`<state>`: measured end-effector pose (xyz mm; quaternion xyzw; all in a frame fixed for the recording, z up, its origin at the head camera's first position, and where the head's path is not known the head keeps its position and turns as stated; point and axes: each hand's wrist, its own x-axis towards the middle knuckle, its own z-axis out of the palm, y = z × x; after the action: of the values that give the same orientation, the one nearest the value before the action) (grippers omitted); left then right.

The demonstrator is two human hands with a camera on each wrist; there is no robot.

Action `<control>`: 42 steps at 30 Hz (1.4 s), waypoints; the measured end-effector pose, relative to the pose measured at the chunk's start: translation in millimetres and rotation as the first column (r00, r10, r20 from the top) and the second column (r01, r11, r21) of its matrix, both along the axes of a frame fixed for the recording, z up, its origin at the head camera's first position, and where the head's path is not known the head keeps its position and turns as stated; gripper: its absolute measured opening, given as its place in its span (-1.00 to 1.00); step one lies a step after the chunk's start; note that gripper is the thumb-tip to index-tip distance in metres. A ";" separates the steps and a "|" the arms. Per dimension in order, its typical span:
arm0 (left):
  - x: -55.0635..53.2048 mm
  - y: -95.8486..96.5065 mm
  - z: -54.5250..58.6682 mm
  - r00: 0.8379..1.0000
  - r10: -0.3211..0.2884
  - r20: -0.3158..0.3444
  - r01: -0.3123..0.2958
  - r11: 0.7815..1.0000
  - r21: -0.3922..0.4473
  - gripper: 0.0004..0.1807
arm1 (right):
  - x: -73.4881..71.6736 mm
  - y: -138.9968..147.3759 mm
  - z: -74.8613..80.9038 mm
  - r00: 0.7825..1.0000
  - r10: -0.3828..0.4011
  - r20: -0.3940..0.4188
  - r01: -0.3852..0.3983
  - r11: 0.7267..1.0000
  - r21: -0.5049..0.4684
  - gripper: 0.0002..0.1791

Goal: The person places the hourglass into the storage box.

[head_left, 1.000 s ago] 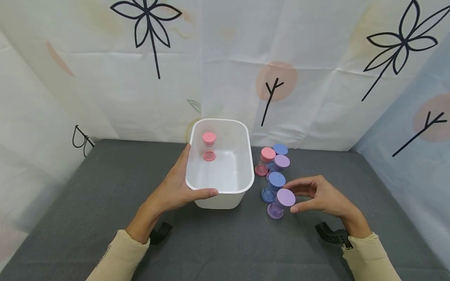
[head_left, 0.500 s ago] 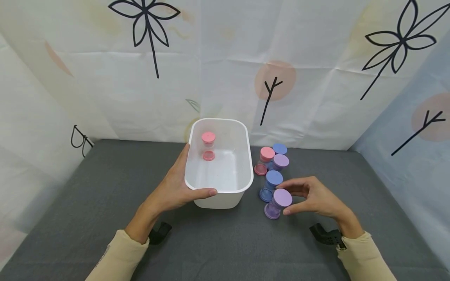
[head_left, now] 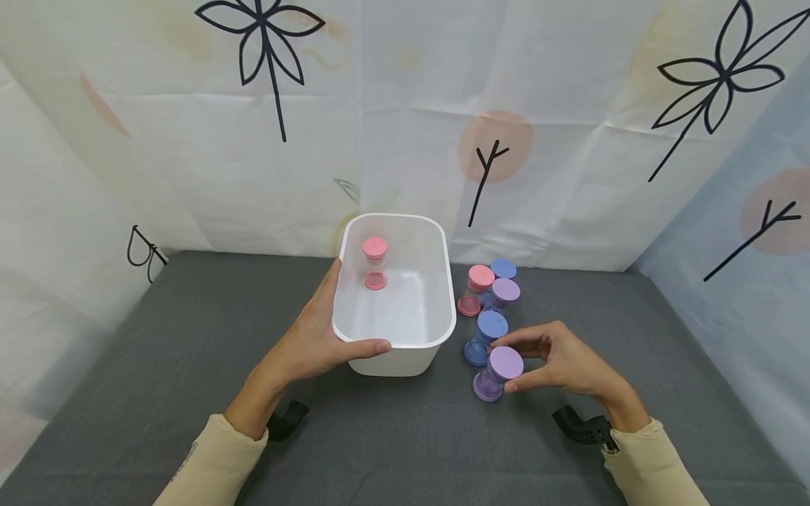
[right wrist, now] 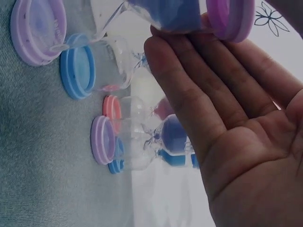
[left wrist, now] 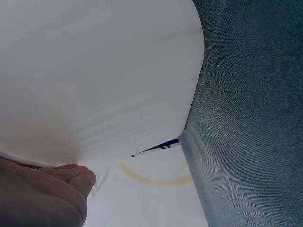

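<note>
The white bin (head_left: 405, 316) looks like smooth, slightly glossy plastic, the sand timers (head_left: 484, 340) have clear, shiny bulbs (right wrist: 113, 61) and smooth plastic caps (head_left: 506, 362), the grey worktop (head_left: 392, 443) matt woven cloth, the backdrop (head_left: 405, 154) creased fabric.

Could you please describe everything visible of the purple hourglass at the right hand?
The purple hourglass has two round lilac caps and a clear, glass-like body, with bluish fill in its upper bulb. It looks upright, in front of a blue hourglass and right of the white bin. The right hand holds it between thumb and fingers.
</note>
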<state>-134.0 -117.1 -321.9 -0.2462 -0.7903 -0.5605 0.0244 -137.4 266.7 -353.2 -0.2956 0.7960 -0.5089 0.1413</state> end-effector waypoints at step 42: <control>0.5 0.6 -0.2 1.000 -0.006 0.013 0.006 1.000 0.016 0.32 | 16.1 -26.1 47.6 0.997 0.007 -0.082 -0.056 0.794 -0.605 -0.44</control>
<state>-133.5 -116.5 -322.1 -0.2447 -0.7854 -0.5683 0.0194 -121.2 240.6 -305.5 -0.3574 0.5907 -0.7232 0.0172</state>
